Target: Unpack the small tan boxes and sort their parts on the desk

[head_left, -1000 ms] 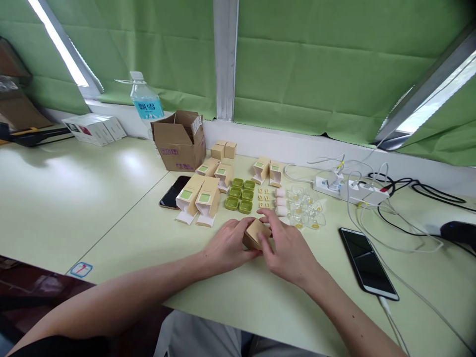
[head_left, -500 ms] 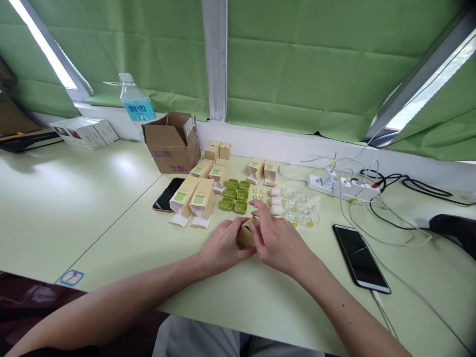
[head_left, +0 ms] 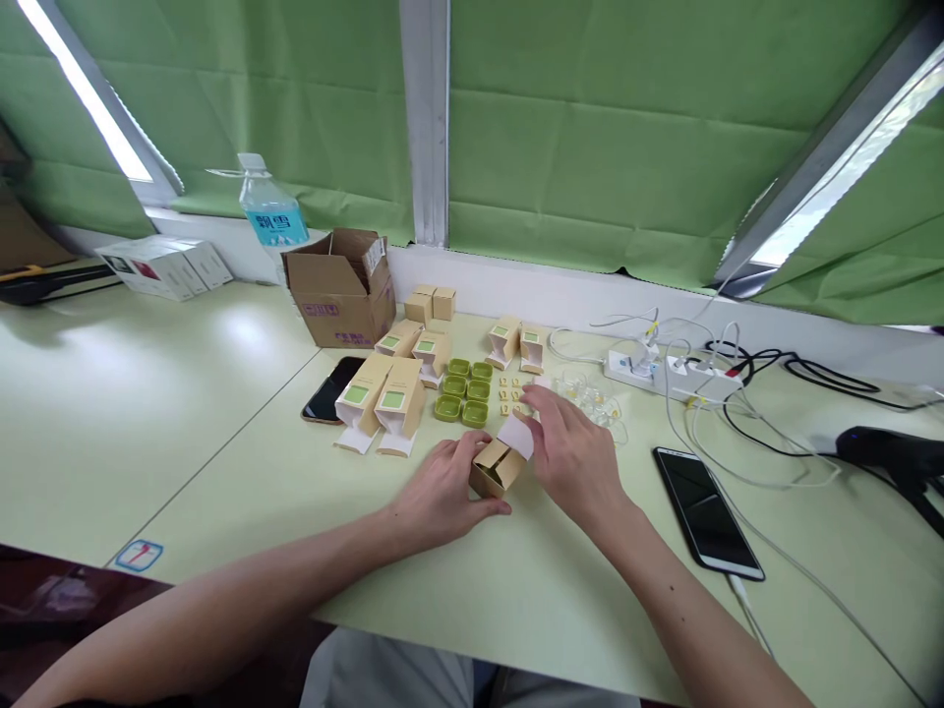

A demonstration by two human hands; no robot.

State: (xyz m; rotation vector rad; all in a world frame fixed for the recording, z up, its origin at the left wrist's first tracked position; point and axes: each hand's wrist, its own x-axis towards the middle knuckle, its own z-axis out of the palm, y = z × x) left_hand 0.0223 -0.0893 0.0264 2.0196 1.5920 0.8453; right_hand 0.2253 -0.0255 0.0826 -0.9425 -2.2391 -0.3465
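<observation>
One small cardboard box (head_left: 485, 480): on or just above the surface (head_left: 295, 492), cannot tell which; white-lined flap (head_left: 515, 435) raised.
Left hand (head_left: 441, 494): fingers spread to the box's width, gripping its left side.
Right hand (head_left: 579, 460): fingers nearly together, pinching the flap.
Green trays (head_left: 474, 414): six, two columns, just beyond the box.
Phone (head_left: 709, 513): well right of the box.
</observation>
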